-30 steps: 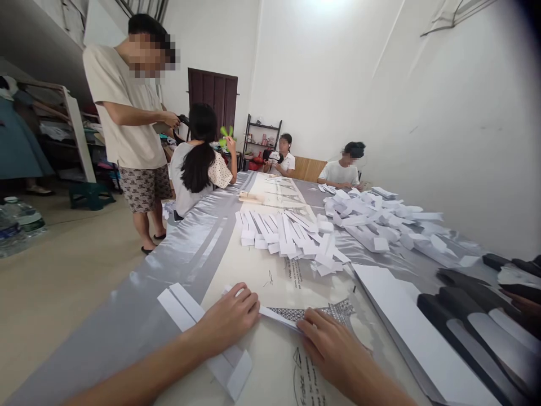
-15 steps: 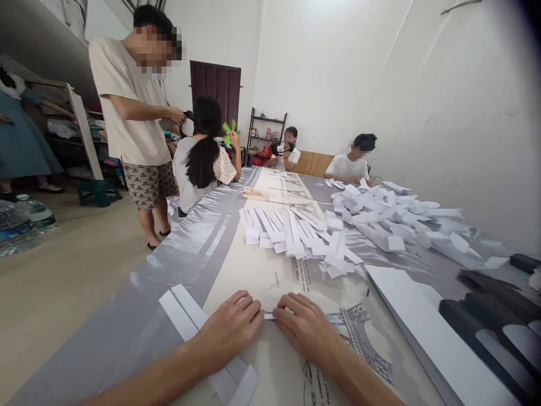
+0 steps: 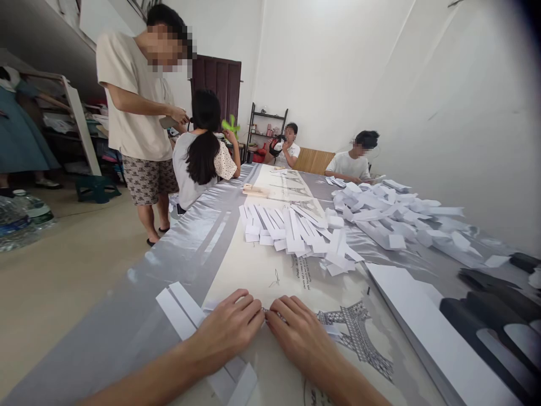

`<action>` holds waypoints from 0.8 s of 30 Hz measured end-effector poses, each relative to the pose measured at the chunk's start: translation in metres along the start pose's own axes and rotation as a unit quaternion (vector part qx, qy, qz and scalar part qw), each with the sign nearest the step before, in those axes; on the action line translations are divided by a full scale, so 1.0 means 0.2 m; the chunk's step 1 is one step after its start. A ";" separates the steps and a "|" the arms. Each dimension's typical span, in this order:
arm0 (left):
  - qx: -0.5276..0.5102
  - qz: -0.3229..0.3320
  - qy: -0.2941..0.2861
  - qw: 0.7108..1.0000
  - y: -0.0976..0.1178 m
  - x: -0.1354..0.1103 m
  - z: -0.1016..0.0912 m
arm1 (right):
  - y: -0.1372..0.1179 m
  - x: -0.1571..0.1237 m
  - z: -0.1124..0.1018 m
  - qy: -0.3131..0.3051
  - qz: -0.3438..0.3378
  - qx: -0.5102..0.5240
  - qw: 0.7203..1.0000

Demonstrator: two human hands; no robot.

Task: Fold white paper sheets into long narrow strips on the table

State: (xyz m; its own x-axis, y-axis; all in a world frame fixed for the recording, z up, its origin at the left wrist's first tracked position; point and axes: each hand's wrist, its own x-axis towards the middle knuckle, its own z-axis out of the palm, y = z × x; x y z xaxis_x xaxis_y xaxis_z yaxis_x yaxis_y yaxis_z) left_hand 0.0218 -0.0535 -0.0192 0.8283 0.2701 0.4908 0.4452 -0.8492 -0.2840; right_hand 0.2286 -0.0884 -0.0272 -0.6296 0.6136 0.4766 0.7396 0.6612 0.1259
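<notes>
My left hand (image 3: 228, 327) and my right hand (image 3: 298, 332) lie knuckles-up side by side on the table (image 3: 139, 316), fingertips almost touching. Both press down on a folded white paper strip (image 3: 332, 330), which they mostly hide; only small bits show between and beside the fingers. Under my left forearm lies a long folded white paper piece (image 3: 186, 313), running diagonally towards the near edge.
A heap of folded white strips (image 3: 296, 234) lies mid-table, a bigger heap (image 3: 393, 217) at the right. A stack of white sheets (image 3: 418, 327) sits at my right. One person stands at the left (image 3: 135, 113); others sit along the far end. Water bottles (image 3: 21, 217) stand on the floor.
My right hand has slid left along the strip until it meets my left hand. The exposed length of the strip is now covered.
</notes>
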 end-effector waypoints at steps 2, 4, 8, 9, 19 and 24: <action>-0.001 0.006 0.006 1.000 0.01 0.00 0.00 | 0.00 0.00 0.00 -0.002 -0.004 0.006 1.000; 0.000 0.010 0.004 1.000 0.01 0.00 -0.01 | -0.01 0.00 -0.01 0.000 -0.010 0.009 1.000; 0.008 0.006 0.004 1.000 0.02 0.01 -0.02 | -0.01 0.00 -0.03 0.014 -0.017 0.006 1.000; 0.009 0.006 0.007 1.000 0.02 0.01 -0.02 | -0.01 0.00 -0.03 0.015 -0.017 0.004 1.000; -0.003 0.003 0.014 1.000 0.02 0.01 -0.02 | -0.03 0.02 -0.03 0.019 -0.004 0.005 1.000; -0.015 -0.007 0.012 1.000 0.01 0.00 -0.01 | -0.02 0.01 -0.01 0.020 0.019 0.011 1.000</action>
State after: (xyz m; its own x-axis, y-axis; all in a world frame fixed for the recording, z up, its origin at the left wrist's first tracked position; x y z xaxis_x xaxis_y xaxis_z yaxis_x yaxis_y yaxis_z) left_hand 0.0221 -0.0559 -0.0171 0.8132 0.2715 0.5148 0.4464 -0.8584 -0.2526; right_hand 0.2246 -0.0914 -0.0249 -0.5915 0.6205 0.5150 0.7568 0.6476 0.0890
